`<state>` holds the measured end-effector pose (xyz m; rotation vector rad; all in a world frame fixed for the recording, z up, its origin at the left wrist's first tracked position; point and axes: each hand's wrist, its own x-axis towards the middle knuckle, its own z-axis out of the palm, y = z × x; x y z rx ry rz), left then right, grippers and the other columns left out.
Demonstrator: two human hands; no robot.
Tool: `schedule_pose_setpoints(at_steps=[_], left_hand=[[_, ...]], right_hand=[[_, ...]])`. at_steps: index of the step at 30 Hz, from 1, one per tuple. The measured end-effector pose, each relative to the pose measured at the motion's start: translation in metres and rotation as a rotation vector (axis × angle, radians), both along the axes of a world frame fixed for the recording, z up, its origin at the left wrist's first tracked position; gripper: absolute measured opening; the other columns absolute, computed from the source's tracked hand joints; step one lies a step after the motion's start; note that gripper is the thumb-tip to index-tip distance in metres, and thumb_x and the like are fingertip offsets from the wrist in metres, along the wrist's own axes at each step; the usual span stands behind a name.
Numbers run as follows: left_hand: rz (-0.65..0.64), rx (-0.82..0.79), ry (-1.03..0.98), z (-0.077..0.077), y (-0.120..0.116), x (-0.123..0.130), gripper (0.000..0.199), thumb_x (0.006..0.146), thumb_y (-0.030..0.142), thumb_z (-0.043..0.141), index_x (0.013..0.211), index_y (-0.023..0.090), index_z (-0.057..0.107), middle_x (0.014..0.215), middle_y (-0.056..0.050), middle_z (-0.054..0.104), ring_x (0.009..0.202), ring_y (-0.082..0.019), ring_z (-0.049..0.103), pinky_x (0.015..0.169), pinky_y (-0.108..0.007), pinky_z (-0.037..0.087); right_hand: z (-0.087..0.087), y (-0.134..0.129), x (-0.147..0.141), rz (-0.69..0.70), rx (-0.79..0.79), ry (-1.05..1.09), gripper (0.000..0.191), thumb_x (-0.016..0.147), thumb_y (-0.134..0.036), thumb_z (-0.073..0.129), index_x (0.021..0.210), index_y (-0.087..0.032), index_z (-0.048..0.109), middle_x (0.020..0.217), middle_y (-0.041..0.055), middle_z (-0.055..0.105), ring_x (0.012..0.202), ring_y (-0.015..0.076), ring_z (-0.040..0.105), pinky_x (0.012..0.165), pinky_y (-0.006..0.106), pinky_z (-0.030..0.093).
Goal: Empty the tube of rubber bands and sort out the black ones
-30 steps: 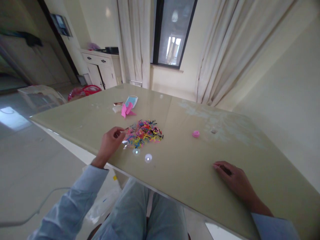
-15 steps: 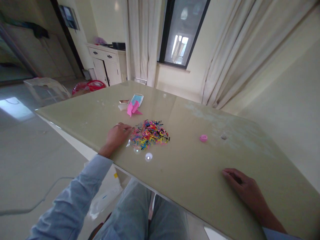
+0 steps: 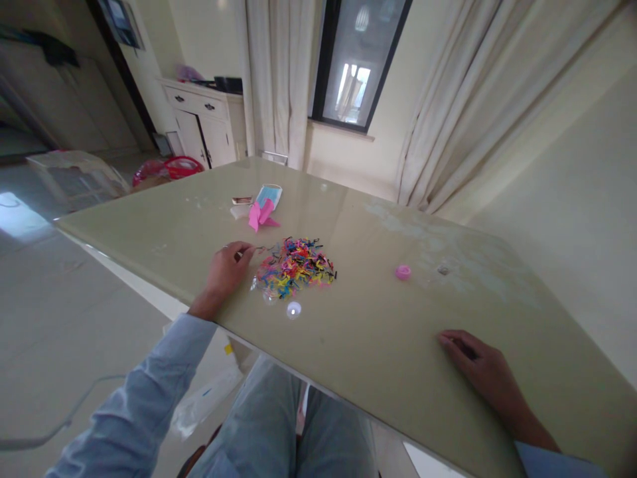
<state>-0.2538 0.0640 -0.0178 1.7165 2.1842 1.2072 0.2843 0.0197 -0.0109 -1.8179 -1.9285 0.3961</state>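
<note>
A loose pile of small multicoloured bands (image 3: 298, 265) lies on the greenish glossy table (image 3: 348, 332). At the pile's left edge my left hand (image 3: 227, 267) pinches a thin dark strand between thumb and fingertips; the strand reaches toward the pile. My right hand (image 3: 478, 362) rests on the table at the right, fingers curled with the tips together; whether anything small is between them is hidden. A small pink ring-shaped item (image 3: 403, 272) lies between the pile and my right hand. Just below the pile sits a small clear round piece (image 3: 293, 310).
Behind the pile are folded pink paper (image 3: 263, 215), a blue face mask (image 3: 269, 195) and a small brown-and-white packet (image 3: 242, 200). The table's front edge runs above my legs. A white cabinet (image 3: 213, 126) and a red basket (image 3: 183, 167) stand beyond the table.
My left hand has drawn back slightly left from the pile, and a thin strand now shows at its fingertips. My right hand keeps its curled pose. The view has shifted slightly.
</note>
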Motion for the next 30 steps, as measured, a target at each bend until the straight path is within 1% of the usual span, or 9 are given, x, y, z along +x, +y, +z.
schedule_pose_setpoints(at_steps=[3, 7, 10, 14, 17, 19, 21, 24, 30], left_hand=[[-0.011, 0.013, 0.137, 0.001, -0.003, 0.005, 0.036, 0.090, 0.039, 0.046, 0.093, 0.016, 0.073, 0.093, -0.011, 0.073, 0.074, -0.020, 0.062, 0.071, -0.031, 0.048], [-0.072, -0.047, 0.330, -0.002, -0.005, 0.012, 0.035, 0.094, 0.035, 0.043, 0.097, 0.017, 0.073, 0.100, -0.013, 0.072, 0.087, -0.025, 0.066, 0.076, -0.033, 0.049], [-0.105, -0.024, 0.337, -0.004, -0.003, 0.012, 0.034, 0.095, 0.033, 0.042, 0.098, 0.017, 0.072, 0.100, -0.013, 0.071, 0.089, -0.025, 0.066, 0.079, -0.034, 0.050], [-0.158, 0.076, 0.230, -0.004, -0.002, 0.009, 0.031, 0.093, 0.031, 0.045, 0.095, 0.016, 0.072, 0.100, -0.012, 0.070, 0.088, -0.022, 0.065, 0.081, -0.033, 0.050], [-0.099, 0.144, -0.005, 0.001, -0.006, 0.014, 0.024, 0.087, 0.032, 0.054, 0.089, 0.016, 0.072, 0.091, -0.009, 0.071, 0.074, -0.018, 0.062, 0.073, -0.030, 0.049], [-0.032, 0.175, -0.315, 0.007, -0.014, 0.025, 0.021, 0.080, 0.033, 0.063, 0.088, 0.015, 0.072, 0.076, -0.004, 0.068, 0.061, -0.014, 0.056, 0.061, -0.027, 0.046], [-0.027, 0.205, -0.695, 0.015, -0.026, 0.043, 0.024, 0.074, 0.034, 0.071, 0.089, 0.014, 0.071, 0.064, 0.001, 0.061, 0.052, -0.010, 0.050, 0.051, -0.022, 0.040], [-0.170, 0.220, -1.112, 0.030, -0.048, 0.080, 0.028, 0.067, 0.033, 0.082, 0.087, 0.015, 0.073, 0.059, 0.004, 0.057, 0.049, -0.006, 0.046, 0.046, -0.018, 0.035], [-0.345, 0.123, -1.524, 0.057, -0.080, 0.156, 0.027, 0.060, 0.025, 0.090, 0.080, 0.016, 0.075, 0.075, 0.001, 0.068, 0.051, -0.002, 0.050, 0.047, -0.014, 0.040]], right_hand=[[0.000, 0.000, -0.002, 0.004, -0.002, -0.002, 0.045, 0.079, -0.063, 0.056, 0.084, -0.023, 0.075, 0.076, 0.0063, 0.077, 0.068, 0.0261, 0.072, 0.064, 0.036, 0.055], [0.001, 0.000, -0.004, 0.010, -0.009, 0.000, 0.045, 0.080, -0.062, 0.055, 0.084, -0.022, 0.074, 0.075, 0.0060, 0.076, 0.068, 0.0256, 0.071, 0.065, 0.035, 0.054], [0.001, 0.000, -0.004, 0.022, -0.009, 0.006, 0.043, 0.080, -0.060, 0.055, 0.085, -0.022, 0.074, 0.073, 0.0058, 0.076, 0.066, 0.0250, 0.071, 0.063, 0.035, 0.053], [0.000, 0.000, -0.004, 0.036, 0.008, 0.007, 0.042, 0.081, -0.059, 0.054, 0.084, -0.022, 0.074, 0.070, 0.0055, 0.075, 0.064, 0.0243, 0.070, 0.061, 0.034, 0.051], [0.000, 0.000, -0.005, 0.048, 0.019, 0.009, 0.041, 0.081, -0.057, 0.054, 0.085, -0.022, 0.073, 0.069, 0.0052, 0.074, 0.063, 0.0240, 0.069, 0.063, 0.034, 0.052], [0.000, 0.000, -0.006, 0.061, 0.028, 0.009, 0.040, 0.082, -0.056, 0.053, 0.086, -0.022, 0.073, 0.069, 0.0051, 0.074, 0.063, 0.0238, 0.069, 0.064, 0.035, 0.052], [0.001, 0.000, -0.007, 0.071, 0.031, 0.008, 0.040, 0.082, -0.055, 0.053, 0.086, -0.021, 0.073, 0.069, 0.0050, 0.074, 0.063, 0.0234, 0.069, 0.064, 0.034, 0.051], [0.000, 0.000, -0.007, 0.079, 0.043, 0.006, 0.039, 0.083, -0.055, 0.053, 0.086, -0.021, 0.072, 0.067, 0.0044, 0.072, 0.060, 0.0224, 0.067, 0.061, 0.033, 0.050], [-0.003, 0.000, -0.006, 0.110, 0.088, 0.019, 0.036, 0.085, -0.050, 0.053, 0.085, -0.020, 0.072, 0.065, 0.0037, 0.071, 0.058, 0.0201, 0.065, 0.061, 0.031, 0.049]])
